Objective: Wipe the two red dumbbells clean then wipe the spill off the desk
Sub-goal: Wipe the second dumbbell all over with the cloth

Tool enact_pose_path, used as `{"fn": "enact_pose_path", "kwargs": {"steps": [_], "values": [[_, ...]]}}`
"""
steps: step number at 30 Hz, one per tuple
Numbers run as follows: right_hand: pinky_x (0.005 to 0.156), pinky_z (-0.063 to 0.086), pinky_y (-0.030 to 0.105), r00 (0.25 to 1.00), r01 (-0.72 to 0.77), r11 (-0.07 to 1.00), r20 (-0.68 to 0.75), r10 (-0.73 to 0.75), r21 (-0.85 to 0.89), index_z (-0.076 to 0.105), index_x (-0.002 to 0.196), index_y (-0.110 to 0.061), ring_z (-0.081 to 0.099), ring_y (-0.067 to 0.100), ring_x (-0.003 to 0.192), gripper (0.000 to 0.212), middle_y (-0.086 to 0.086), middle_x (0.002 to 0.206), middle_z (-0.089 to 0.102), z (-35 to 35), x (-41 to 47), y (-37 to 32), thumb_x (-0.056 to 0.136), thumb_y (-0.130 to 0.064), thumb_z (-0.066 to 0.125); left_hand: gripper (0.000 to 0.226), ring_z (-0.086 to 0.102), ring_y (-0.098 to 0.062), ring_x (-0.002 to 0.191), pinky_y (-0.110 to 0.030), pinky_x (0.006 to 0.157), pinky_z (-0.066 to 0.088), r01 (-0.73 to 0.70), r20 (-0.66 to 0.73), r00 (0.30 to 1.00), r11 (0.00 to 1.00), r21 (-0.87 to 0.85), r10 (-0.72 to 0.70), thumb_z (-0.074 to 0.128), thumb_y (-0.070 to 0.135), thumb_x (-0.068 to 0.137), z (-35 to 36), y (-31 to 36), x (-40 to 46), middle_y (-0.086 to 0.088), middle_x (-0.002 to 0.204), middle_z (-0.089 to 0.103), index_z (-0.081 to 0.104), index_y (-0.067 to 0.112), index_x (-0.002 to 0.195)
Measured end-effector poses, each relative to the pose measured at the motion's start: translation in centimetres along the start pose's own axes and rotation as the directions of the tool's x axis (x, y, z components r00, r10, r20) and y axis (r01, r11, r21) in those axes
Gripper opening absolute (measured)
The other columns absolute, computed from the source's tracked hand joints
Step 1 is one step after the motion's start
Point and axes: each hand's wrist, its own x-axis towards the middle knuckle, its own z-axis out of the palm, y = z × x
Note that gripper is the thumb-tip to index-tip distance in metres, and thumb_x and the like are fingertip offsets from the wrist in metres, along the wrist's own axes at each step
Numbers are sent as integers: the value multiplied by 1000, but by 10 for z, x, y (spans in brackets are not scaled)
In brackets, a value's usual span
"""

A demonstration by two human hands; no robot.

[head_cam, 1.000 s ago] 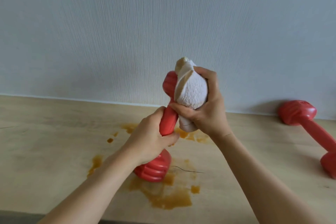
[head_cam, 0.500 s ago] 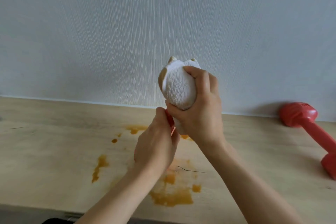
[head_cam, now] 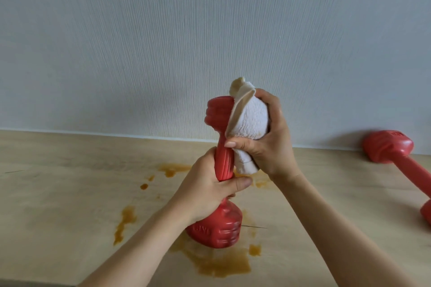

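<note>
Dumbbell held upright over the spill, cloth pressed to its top end.

The left hand (head_cam: 210,190) grips the ribbed handle of 1 red dumbbell (head_cam: 221,163), fingers and thumb curled round it, so the bar stands nearly upright and tilts slightly, with its lower head above the brown spill (head_cam: 217,263) on the pale wooden desk (head_cam: 58,193); whether that head touches the desk is unclear. The right hand (head_cam: 268,144) clutches a bunched white cloth (head_cam: 249,121), stained tan along its folded edge, against the right side of the dumbbell's upper head. More brown splashes lie to the left and behind the hands. The second red dumbbell (head_cam: 396,156) lies well apart at the right, 1 end close to the grey textured wall (head_cam: 210,30), the other running off the frame edge.
</note>
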Motion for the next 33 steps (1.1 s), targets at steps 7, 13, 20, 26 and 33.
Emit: {"fn": "enact_pose_path", "kwargs": {"steps": [7,13,20,26,33], "values": [[65,57,38,975,-223,946,78,210,237,49,122,-14,67,27,85,77,21,106,59,-8,-4,11,57,-34,86,35,59,-17,56,-28,58,51,34,101,995,989,-141,-20,76,26,67,-6,1,0,-2,66,57,52,18,91],[51,46,39,896,-426,758,114,430,494,53,99,2,59,24,51,32,14,73,60,-18,-6,-10,88,-28,49,31,56,-13,50,-22,54,48,19,26,1000,989,-148,-15,74,17,72,-19,7,-2,-3,60,53,45,10,81],[61,54,24,837,-546,740,295,461,393,59,106,-7,68,14,70,44,4,74,70,15,-10,-32,80,-42,47,43,64,-15,77,-34,69,52,-2,-38,999,984,178,9,78,18,71,-13,-2,-7,-8,92,63,49,12,101],[51,48,23,875,-484,843,142,463,236,61,86,4,65,12,56,48,2,60,66,12,-10,-37,78,-43,54,40,55,-3,66,-13,51,39,24,-153,988,950,312,25,74,18,76,-9,2,-2,6,76,54,43,7,98],[58,54,44,875,-482,862,34,483,158,64,89,5,66,32,65,47,27,86,69,-15,-6,-43,73,-40,66,38,63,-10,68,-20,58,45,71,-134,990,948,309,-30,74,30,78,-8,1,3,0,79,63,43,15,95]]}}
